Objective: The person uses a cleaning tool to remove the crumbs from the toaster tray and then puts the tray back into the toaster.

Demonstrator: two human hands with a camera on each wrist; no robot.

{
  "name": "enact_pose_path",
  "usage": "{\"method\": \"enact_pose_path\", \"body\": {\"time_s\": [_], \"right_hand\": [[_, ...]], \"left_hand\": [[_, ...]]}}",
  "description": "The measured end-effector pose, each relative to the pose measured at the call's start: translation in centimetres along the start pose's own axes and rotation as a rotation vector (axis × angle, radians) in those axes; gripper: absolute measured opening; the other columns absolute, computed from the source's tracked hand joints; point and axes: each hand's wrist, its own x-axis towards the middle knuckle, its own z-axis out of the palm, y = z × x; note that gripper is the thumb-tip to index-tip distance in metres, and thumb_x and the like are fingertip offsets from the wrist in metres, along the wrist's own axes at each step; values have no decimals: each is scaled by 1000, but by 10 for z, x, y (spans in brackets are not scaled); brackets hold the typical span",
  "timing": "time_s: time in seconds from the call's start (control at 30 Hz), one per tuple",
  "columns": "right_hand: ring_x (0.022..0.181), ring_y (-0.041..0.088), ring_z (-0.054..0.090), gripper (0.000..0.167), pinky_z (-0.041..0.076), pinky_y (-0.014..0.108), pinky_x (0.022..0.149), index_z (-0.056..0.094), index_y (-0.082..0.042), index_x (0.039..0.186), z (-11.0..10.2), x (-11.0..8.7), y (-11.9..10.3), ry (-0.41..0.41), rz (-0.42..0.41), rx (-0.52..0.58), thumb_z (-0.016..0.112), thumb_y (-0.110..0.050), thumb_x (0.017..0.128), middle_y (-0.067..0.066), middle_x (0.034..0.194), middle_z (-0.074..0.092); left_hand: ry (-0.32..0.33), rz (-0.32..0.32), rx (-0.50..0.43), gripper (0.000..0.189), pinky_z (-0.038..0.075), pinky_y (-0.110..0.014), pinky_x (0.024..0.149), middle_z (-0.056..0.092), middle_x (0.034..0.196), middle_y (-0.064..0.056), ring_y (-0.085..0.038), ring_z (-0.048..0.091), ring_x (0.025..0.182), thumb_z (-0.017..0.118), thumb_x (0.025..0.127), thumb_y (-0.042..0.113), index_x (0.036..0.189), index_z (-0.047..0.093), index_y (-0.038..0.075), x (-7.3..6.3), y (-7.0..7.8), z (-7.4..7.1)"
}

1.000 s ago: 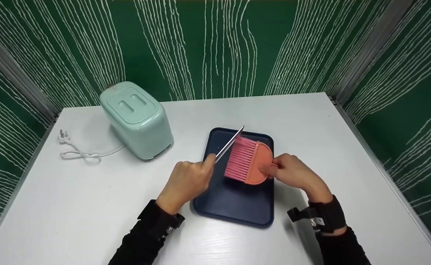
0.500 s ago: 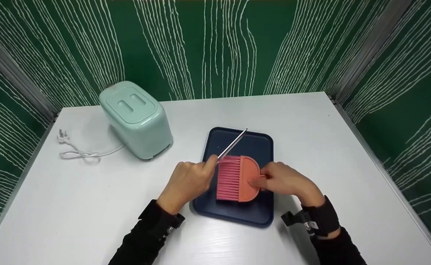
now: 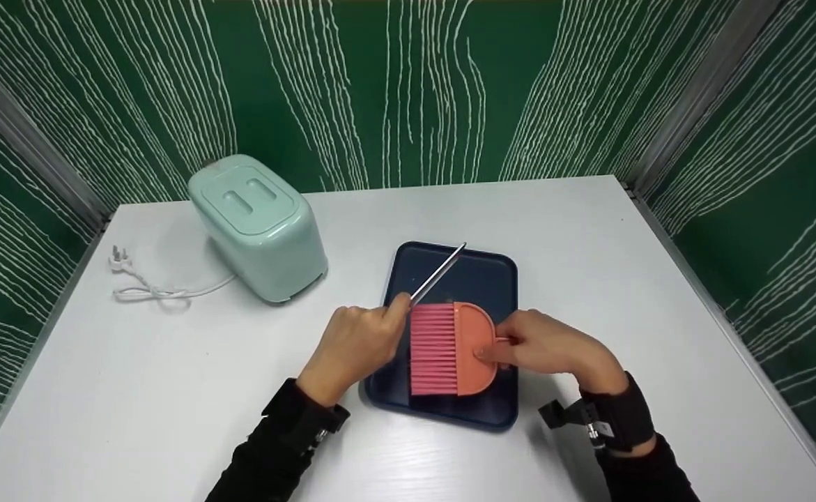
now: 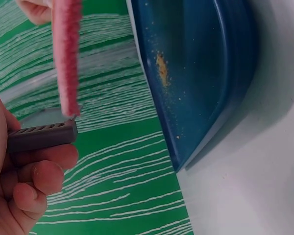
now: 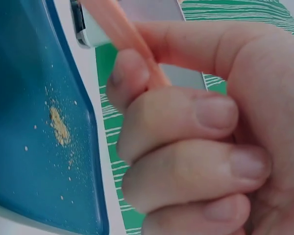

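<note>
My left hand (image 3: 359, 341) grips a bench scraper (image 3: 439, 274) by its dark ridged handle (image 4: 43, 136). Its metal blade shows nearly edge-on in the head view, slanting up to the right over the navy tray (image 3: 491, 279). The right hand (image 3: 547, 341) pinches the narrow handle of an orange hand brush (image 3: 476, 348), thumb laid on its body. Pink bristles (image 3: 434, 352) point left, towards the left hand; in the left wrist view their lower end reaches the scraper. Yellowish crumbs (image 4: 161, 71) lie scattered in the tray.
A mint-green toaster (image 3: 258, 223) stands on the white table (image 3: 191, 390) at the back left. Its white cord and plug (image 3: 120, 261) lie to its left. Green walls (image 3: 435, 90) with white lines close off the back and sides.
The right hand has brought the brush down and left, towards the near part of the tray, and turned its bristles level. My left hand and the scraper have barely shifted.
</note>
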Motion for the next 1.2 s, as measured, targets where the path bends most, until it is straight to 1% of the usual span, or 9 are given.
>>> {"method": "enact_pose_path", "body": {"time_s": [0.13, 0.27, 0.37, 0.5, 0.67, 0.9, 1.07, 1.13, 1.2], "right_hand": [[52, 1, 35, 41, 26, 21, 52, 72, -7, 73, 1, 4, 4, 21, -29, 17, 70, -36, 102, -12, 61, 51], [53, 1, 36, 42, 27, 21, 52, 71, -7, 72, 1, 7, 11, 102, 1, 20, 70, -37, 102, -11, 61, 50], [53, 2, 37, 45, 27, 21, 53, 68, -4, 71, -1, 9, 16, 157, 33, 35, 70, -37, 102, -11, 61, 50], [56, 7, 39, 44, 30, 23, 56, 65, -3, 73, -2, 11, 21, 199, 101, 85, 69, -36, 102, -10, 61, 47], [60, 11, 43, 42, 33, 25, 59, 68, -3, 77, -4, 12, 25, 245, 168, 133, 70, -37, 102, -9, 63, 48], [72, 14, 52, 40, 42, 30, 66, 75, -5, 85, -6, 13, 27, 301, 215, 108, 67, -40, 104, 0, 77, 65], [69, 16, 49, 36, 40, 31, 64, 78, -10, 85, -7, 13, 31, 322, 253, 53, 65, -39, 103, -2, 75, 61], [68, 16, 49, 36, 40, 31, 63, 78, -10, 86, -8, 12, 31, 327, 265, 34, 65, -39, 103, -2, 74, 60], [70, 16, 52, 38, 41, 31, 64, 79, -10, 89, -10, 11, 31, 331, 281, 30, 64, -41, 103, 0, 78, 65]], "left_hand": [[7, 14, 1, 13, 40, -34, 32, 47, 46, 6, -16, 51, 35, 70, 98, 13, 104, 59, 10, 0, 0, 1], [2, 20, 8, 12, 40, -34, 32, 48, 46, 5, -16, 51, 35, 69, 98, 12, 106, 59, 9, 0, 0, 0], [-2, 22, 26, 16, 40, -34, 32, 49, 47, 5, -16, 52, 35, 71, 94, 10, 105, 58, 9, 0, -1, -1], [-8, 26, 45, 18, 40, -33, 32, 50, 47, 4, -15, 52, 35, 72, 93, 10, 104, 58, 9, 0, -1, -1], [-15, 30, 47, 18, 40, -32, 32, 50, 47, 5, -15, 52, 35, 72, 93, 9, 106, 59, 8, -1, -1, 0], [-23, 12, 31, 13, 40, -33, 33, 49, 45, 4, -16, 52, 35, 69, 96, 10, 103, 58, 9, -1, 0, 0], [-50, -9, 2, 4, 39, -33, 33, 46, 44, 5, -15, 49, 35, 60, 101, 11, 103, 59, 8, -2, 0, -1], [-57, -23, 0, 6, 39, -34, 34, 47, 44, 4, -16, 50, 35, 62, 99, 11, 103, 60, 7, -2, 0, 0], [-59, -40, 1, 10, 40, -35, 34, 49, 45, 4, -17, 52, 36, 67, 96, 11, 102, 60, 7, -2, 0, 0]]}}
